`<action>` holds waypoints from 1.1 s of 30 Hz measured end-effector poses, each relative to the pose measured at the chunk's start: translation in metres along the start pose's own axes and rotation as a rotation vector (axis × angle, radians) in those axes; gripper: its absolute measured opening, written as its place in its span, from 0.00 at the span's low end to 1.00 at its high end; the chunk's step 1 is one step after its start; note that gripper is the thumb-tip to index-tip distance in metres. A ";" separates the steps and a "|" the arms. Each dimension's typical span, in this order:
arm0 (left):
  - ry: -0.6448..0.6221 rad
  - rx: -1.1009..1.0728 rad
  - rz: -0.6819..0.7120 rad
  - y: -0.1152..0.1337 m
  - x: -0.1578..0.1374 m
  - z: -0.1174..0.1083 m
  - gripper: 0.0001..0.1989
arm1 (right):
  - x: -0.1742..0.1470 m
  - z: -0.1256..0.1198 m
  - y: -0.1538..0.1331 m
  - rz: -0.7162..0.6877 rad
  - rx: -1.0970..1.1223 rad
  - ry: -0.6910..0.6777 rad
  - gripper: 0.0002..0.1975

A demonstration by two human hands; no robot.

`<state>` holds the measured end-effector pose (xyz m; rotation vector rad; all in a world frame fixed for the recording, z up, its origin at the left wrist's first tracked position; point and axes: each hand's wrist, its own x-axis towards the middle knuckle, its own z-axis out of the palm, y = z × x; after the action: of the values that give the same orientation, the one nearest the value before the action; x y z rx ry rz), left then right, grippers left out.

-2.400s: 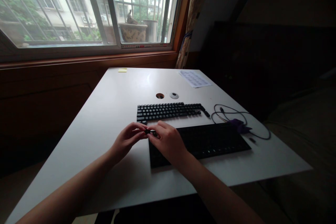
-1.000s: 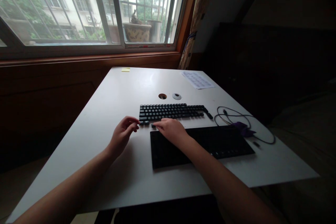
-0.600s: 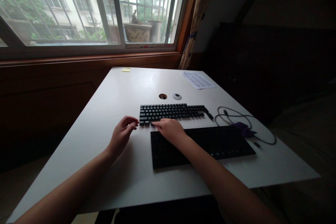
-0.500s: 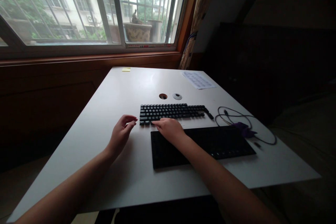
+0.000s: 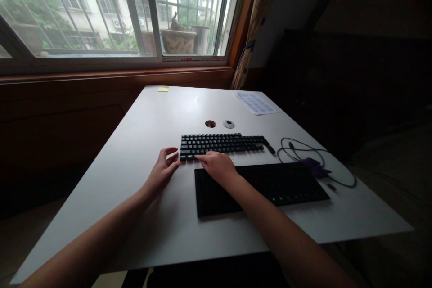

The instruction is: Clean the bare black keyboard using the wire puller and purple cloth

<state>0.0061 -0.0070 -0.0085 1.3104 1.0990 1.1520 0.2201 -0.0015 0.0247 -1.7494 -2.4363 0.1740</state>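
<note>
Several rows of black keycaps (image 5: 216,144) lie grouped on the white table, set out like a keyboard layout. My left hand (image 5: 168,164) is at the left end of these rows, fingers apart and slightly bent, the fingertips close to the end keycaps. With its index finger stretched out, my right hand (image 5: 216,163) touches or nearly touches the bottom row; its other fingers are curled under and partly hidden. Nothing shows held in either hand. Below my right wrist lies a black keyboard base (image 5: 270,184), partly covered by my forearm.
A dark cable (image 5: 322,149) loops at the right beside a purple item (image 5: 314,167) and a small dark piece (image 5: 331,186). Printed paper (image 5: 258,103) and a yellow sticky note (image 5: 163,89) lie at the back. The table has a round hole (image 5: 210,124) beside a white ring cover (image 5: 228,124).
My left hand has moved slightly right, closer to the keycaps, and its fingers have spread further apart. My right hand stays at the bottom row.
</note>
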 end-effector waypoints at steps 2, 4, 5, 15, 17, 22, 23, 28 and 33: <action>-0.008 -0.018 0.007 -0.002 0.000 0.001 0.25 | 0.000 0.000 0.000 0.004 -0.001 -0.003 0.17; -0.015 -0.038 0.002 -0.003 0.000 0.002 0.27 | 0.000 0.001 0.000 0.009 -0.004 -0.007 0.17; -0.019 -0.048 -0.001 -0.004 0.000 0.003 0.28 | 0.000 0.001 0.000 0.010 -0.006 -0.004 0.17; -0.030 -0.075 -0.002 -0.004 -0.001 0.005 0.29 | 0.001 0.001 0.001 0.003 0.009 0.006 0.17; -0.033 -0.071 -0.006 -0.004 -0.001 0.005 0.29 | 0.001 0.001 0.001 -0.005 0.012 0.014 0.16; -0.023 -0.065 -0.002 -0.005 0.001 0.005 0.29 | 0.000 0.001 0.001 -0.001 -0.002 0.000 0.17; -0.022 -0.063 0.002 -0.006 0.001 0.004 0.29 | 0.000 0.000 0.000 0.002 -0.005 -0.004 0.17; -0.020 -0.052 0.014 -0.007 0.001 0.004 0.28 | 0.000 -0.001 -0.001 0.006 -0.010 -0.008 0.17; 0.024 -0.067 0.012 -0.005 0.002 0.005 0.25 | -0.002 -0.002 0.000 0.013 -0.003 0.026 0.17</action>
<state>0.0111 -0.0050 -0.0138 1.2558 1.0627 1.2059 0.2207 -0.0038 0.0262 -1.7578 -2.4084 0.1483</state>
